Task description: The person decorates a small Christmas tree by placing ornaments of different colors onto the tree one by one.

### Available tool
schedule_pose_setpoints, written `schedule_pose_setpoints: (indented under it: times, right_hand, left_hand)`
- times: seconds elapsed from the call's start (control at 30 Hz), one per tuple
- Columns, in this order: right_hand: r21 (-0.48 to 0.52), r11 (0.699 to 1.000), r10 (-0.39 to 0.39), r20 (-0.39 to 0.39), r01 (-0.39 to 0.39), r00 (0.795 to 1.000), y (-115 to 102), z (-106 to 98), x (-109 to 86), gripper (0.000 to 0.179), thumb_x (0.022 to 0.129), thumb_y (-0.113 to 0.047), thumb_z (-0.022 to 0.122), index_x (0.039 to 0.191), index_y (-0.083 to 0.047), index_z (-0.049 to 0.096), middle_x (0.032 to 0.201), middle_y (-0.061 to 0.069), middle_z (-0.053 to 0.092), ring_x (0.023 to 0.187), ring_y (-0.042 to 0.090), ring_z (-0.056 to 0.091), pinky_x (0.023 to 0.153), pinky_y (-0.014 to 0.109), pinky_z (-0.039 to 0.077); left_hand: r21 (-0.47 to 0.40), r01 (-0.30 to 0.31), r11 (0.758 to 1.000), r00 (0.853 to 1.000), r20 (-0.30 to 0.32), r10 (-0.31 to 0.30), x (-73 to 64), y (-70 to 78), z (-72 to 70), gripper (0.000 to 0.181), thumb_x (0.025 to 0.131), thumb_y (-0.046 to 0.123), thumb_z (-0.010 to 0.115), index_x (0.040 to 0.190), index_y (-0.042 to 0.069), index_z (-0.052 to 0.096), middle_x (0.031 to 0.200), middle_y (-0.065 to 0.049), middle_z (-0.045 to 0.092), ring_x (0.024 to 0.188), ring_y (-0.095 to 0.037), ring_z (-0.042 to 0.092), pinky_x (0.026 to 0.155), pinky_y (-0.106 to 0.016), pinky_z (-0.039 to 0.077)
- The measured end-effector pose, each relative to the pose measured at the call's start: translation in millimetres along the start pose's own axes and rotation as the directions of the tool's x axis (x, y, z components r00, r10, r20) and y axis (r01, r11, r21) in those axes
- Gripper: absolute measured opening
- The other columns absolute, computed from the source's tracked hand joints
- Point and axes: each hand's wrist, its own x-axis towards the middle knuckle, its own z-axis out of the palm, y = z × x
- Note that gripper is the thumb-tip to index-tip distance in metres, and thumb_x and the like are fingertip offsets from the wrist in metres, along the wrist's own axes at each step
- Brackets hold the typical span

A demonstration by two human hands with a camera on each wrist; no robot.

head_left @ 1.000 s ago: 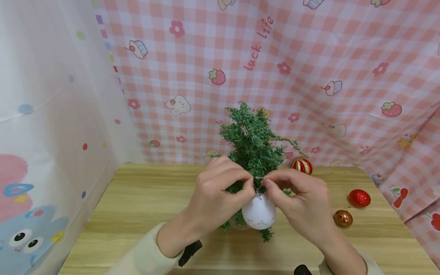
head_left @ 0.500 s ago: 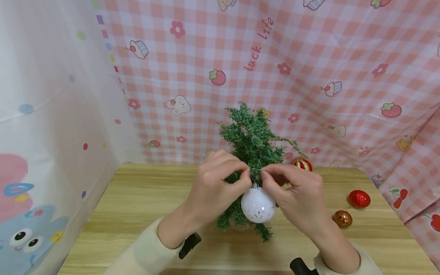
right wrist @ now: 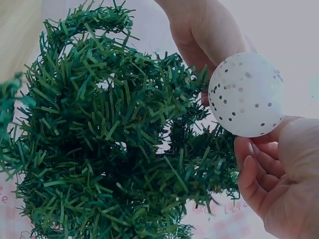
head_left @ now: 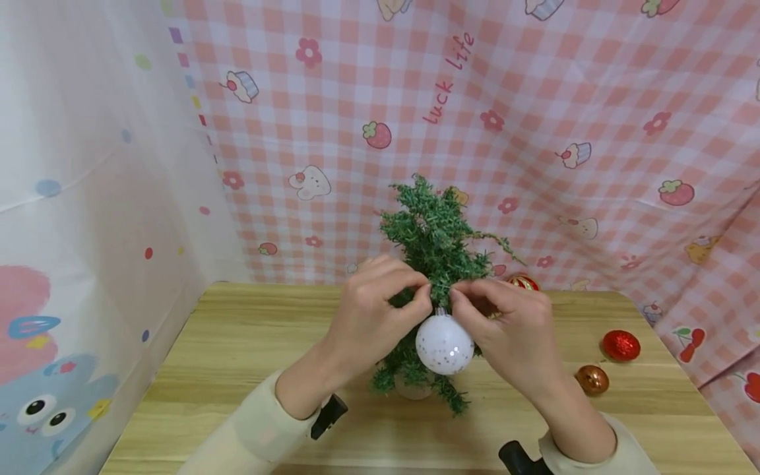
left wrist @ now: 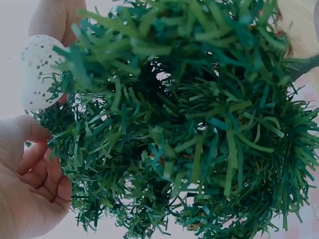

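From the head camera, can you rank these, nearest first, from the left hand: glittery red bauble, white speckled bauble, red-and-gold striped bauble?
From the left hand:
1. White speckled bauble: just to its right.
2. Red-and-gold striped bauble: farther right and back, partly hidden behind the right hand.
3. Glittery red bauble: far right on the table.

Pink checked cloth (head_left: 427,72) — wooden tabletop (head_left: 243,343)

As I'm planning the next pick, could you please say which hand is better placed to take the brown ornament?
Likely the right hand: the brown ornament lies on that side of the table, farther from the left hand. Both are occupied above the white ball.
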Motion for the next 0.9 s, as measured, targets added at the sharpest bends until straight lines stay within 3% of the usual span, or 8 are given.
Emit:
schedule_pose_setpoints:
  times: [0.33,0.6,0.9]
  right_hand:
    - [0.017,1.0,0.007,0.067,-0.009,0.998,4,-5,-0.4,0.015,0.082,0.009,0.074,0.088,-0.003,0.081,0.076,0.001,0.075,0.058,0.002,0.058,0.052,0.014,0.048]
    - [-0.03,0.997,0.073,0.143,-0.069,0.987,4,-11,1.1,0.017,0.082,0.01,0.078,0.085,-0.006,0.08,0.083,0.002,0.077,0.056,0.002,0.051,0.049,0.014,0.041]
    - [-0.014,0.995,0.101,0.124,-0.1,0.987,2,-9,-3.4,0.018,0.084,0.009,0.08,0.089,-0.007,0.081,0.082,-0.003,0.075,0.057,0.003,0.047,0.05,0.016,0.038]
  left_hand:
    - [-0.066,0.105,0.992,0.993,0.067,-0.101,-3.3,0.9,-1.4,0.012,0.088,-0.004,0.073,0.086,0.005,0.08,0.085,-0.001,0.074,0.079,-0.011,0.064,0.078,-0.027,0.053]
    - [-0.042,0.108,0.993,0.991,0.081,-0.104,-4.1,0.6,0.2,0.012,0.088,-0.003,0.073,0.086,0.007,0.08,0.085,0.001,0.074,0.08,-0.011,0.065,0.081,-0.028,0.053]
    - [-0.066,0.1,0.993,0.992,0.078,-0.095,-5.2,0.0,0.9,0.01,0.09,-0.002,0.073,0.089,0.005,0.081,0.087,-0.001,0.076,0.083,-0.012,0.067,0.083,-0.028,0.053]
